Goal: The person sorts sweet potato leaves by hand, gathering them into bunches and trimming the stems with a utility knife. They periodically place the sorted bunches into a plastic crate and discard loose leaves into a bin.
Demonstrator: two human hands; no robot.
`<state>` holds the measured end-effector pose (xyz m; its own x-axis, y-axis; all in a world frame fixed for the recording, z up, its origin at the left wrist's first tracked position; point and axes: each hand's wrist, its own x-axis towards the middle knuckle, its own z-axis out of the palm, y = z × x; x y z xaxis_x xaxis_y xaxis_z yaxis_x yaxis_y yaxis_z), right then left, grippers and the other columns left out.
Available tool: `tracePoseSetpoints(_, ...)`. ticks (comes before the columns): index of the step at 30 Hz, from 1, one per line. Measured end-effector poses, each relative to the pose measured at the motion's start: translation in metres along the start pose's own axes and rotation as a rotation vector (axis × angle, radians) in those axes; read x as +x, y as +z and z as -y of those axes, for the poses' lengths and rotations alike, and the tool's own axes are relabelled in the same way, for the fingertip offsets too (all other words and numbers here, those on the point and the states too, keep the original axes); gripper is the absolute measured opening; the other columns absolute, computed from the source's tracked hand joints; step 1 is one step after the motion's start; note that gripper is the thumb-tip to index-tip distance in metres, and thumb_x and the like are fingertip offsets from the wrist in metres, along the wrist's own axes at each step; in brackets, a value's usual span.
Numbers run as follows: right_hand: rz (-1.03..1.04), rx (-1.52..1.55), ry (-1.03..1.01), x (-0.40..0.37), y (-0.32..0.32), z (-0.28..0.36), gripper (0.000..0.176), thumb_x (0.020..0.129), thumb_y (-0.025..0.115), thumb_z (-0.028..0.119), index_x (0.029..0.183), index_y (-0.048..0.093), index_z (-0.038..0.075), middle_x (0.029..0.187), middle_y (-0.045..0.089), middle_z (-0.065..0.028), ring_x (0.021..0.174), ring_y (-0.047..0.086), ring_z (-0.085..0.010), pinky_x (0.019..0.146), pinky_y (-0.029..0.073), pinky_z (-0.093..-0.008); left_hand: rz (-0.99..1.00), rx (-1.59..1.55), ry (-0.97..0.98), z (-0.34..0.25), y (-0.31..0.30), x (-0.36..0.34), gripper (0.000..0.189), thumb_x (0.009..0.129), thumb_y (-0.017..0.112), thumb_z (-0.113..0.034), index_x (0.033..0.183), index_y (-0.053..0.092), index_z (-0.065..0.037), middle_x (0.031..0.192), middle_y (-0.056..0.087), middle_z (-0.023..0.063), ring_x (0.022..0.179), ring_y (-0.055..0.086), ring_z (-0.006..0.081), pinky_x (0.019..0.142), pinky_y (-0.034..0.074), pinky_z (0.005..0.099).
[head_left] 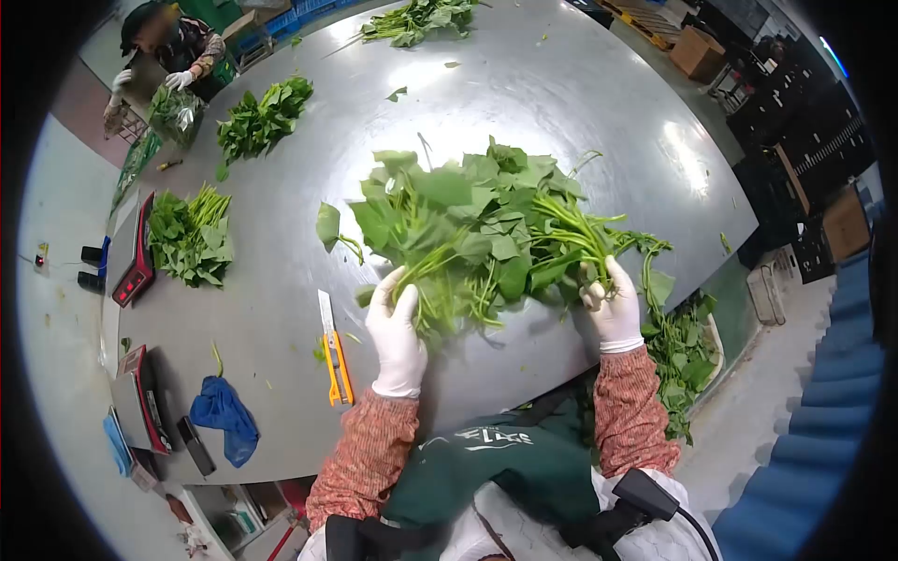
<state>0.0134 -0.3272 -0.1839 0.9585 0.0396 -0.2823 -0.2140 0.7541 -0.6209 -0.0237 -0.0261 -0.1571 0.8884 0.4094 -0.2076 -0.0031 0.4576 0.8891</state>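
Note:
A loose heap of leafy greens [505, 206] with long pale stems lies on the steel table in front of me. My left hand [397, 337], in a white glove, is closed around stems at the heap's left side; the leaves there are smeared by motion. At the right side, my gloved right hand [615, 309] pinches a bunch of stems [571, 224] whose leaves point left and away from me. An orange utility knife [336, 360] with its blade out lies left of my left hand. More greens [681, 360] fill a white-rimmed container beside the table, below my right hand.
On the steel table [281, 290] sit bunches of greens [192, 234], two red scales [137, 266], a blue cloth [225, 421] and a black bar-shaped item [195, 446]. Across the table, a person [173, 56] in white gloves handles bagged greens [176, 114]. Blue curtain-like folds [804, 421] hang right.

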Motion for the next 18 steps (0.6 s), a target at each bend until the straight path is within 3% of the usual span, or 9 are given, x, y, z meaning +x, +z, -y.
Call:
tracePoseSetpoints(5, -0.081, -0.021, -0.172, 0.001, 0.035, 0.023, 0.021, 0.099, 0.052, 0.023, 0.109, 0.060, 0.007, 0.099, 0.067, -0.0066, 0.074, 0.063, -0.0107, 0.061, 0.052, -0.0239, -0.024, 0.428, 0.548, -0.021, 0.022, -0.007, 0.030, 0.091, 0.057, 0.002, 0.121, 0.058, 0.000, 0.113, 0.063, 0.0088, 0.102, 0.059, 0.0164, 0.092, 0.047, 0.0293)
tracePoseSetpoints(6, 0.000, -0.217, -0.249, 0.007, 0.024, 0.026, 0.023, 0.099, 0.051, 0.024, 0.107, 0.060, 0.005, 0.107, 0.065, -0.0092, 0.082, 0.062, -0.0112, 0.066, 0.051, -0.0242, 0.067, 0.625, 0.633, -0.021, 0.023, -0.009, 0.032, 0.090, 0.058, 0.001, 0.121, 0.058, -0.001, 0.113, 0.063, 0.0103, 0.103, 0.060, 0.0190, 0.092, 0.047, 0.0302)
tracePoseSetpoints(7, -0.101, -0.456, -0.259, 0.013, 0.015, 0.027, 0.025, 0.098, 0.051, 0.023, 0.109, 0.060, 0.003, 0.109, 0.065, -0.0108, 0.085, 0.061, -0.0131, 0.069, 0.051, -0.0261, 0.158, 0.822, 0.715, -0.020, 0.024, -0.011, 0.033, 0.089, 0.059, 0.001, 0.122, 0.058, -0.002, 0.113, 0.064, 0.0118, 0.103, 0.061, 0.0216, 0.092, 0.046, 0.0310)
tracePoseSetpoints(9, -0.299, -0.935, -0.276, 0.026, -0.007, 0.029, 0.030, 0.097, 0.052, 0.023, 0.113, 0.059, -0.001, 0.114, 0.063, -0.0140, 0.092, 0.061, -0.0168, 0.076, 0.052, -0.0301, 0.503, 1.326, 0.542, -0.007, 0.014, -0.018, 0.044, 0.082, 0.064, -0.005, 0.126, 0.057, -0.005, 0.101, 0.063, 0.0164, 0.094, 0.060, 0.0344, 0.086, 0.048, 0.0365)
tracePoseSetpoints(10, -0.310, -1.377, -0.469, 0.028, -0.013, 0.029, 0.037, 0.094, 0.054, 0.020, 0.120, 0.055, -0.005, 0.115, 0.062, -0.0181, 0.100, 0.060, -0.0263, 0.088, 0.048, -0.0365, 0.603, 1.340, 0.537, -0.002, 0.017, -0.021, 0.045, 0.081, 0.065, -0.008, 0.125, 0.057, -0.006, 0.104, 0.062, 0.0169, 0.096, 0.058, 0.0361, 0.086, 0.048, 0.0395)
tracePoseSetpoints(13, -0.372, -1.652, -0.696, 0.003, -0.022, 0.024, 0.042, 0.091, 0.057, 0.019, 0.125, 0.052, -0.006, 0.115, 0.061, -0.0210, 0.104, 0.059, -0.0331, 0.093, 0.046, -0.0394, 0.841, 1.343, 0.556, 0.016, 0.018, -0.034, 0.046, 0.079, 0.068, -0.016, 0.123, 0.057, -0.007, 0.115, 0.058, 0.0181, 0.106, 0.053, 0.0389, 0.090, 0.044, 0.0452)
tracePoseSetpoints(14, -0.430, -1.737, -0.653, -0.009, -0.004, 0.026, 0.038, 0.090, 0.059, 0.013, 0.123, 0.054, -0.005, 0.113, 0.061, -0.0214, 0.104, 0.059, -0.0339, 0.091, 0.046, -0.0385, 0.913, 1.337, 0.573, 0.020, 0.017, -0.037, 0.047, 0.079, 0.069, -0.019, 0.123, 0.057, -0.007, 0.119, 0.056, 0.0185, 0.111, 0.051, 0.0394, 0.091, 0.043, 0.0466)
tracePoseSetpoints(17, -0.418, -1.761, -0.858, -0.032, 0.027, 0.032, 0.035, 0.088, 0.059, 0.008, 0.121, 0.056, -0.004, 0.111, 0.062, -0.0197, 0.102, 0.060, -0.0322, 0.088, 0.047, -0.0369, 0.983, 1.317, 0.684, 0.024, 0.022, -0.045, 0.046, 0.079, 0.068, -0.022, 0.122, 0.057, -0.007, 0.129, 0.051, 0.0188, 0.119, 0.046, 0.0409, 0.095, 0.041, 0.0488)
tracePoseSetpoints(18, -0.374, -1.709, -0.802, -0.039, 0.042, 0.034, 0.029, 0.087, 0.059, 0.004, 0.116, 0.059, -0.002, 0.106, 0.063, -0.0176, 0.097, 0.062, -0.0303, 0.084, 0.049, -0.0354, 1.028, 1.289, 0.682, 0.021, 0.025, -0.047, 0.048, 0.080, 0.068, -0.024, 0.123, 0.056, -0.007, 0.130, 0.051, 0.0183, 0.123, 0.045, 0.0397, 0.099, 0.038, 0.0482)
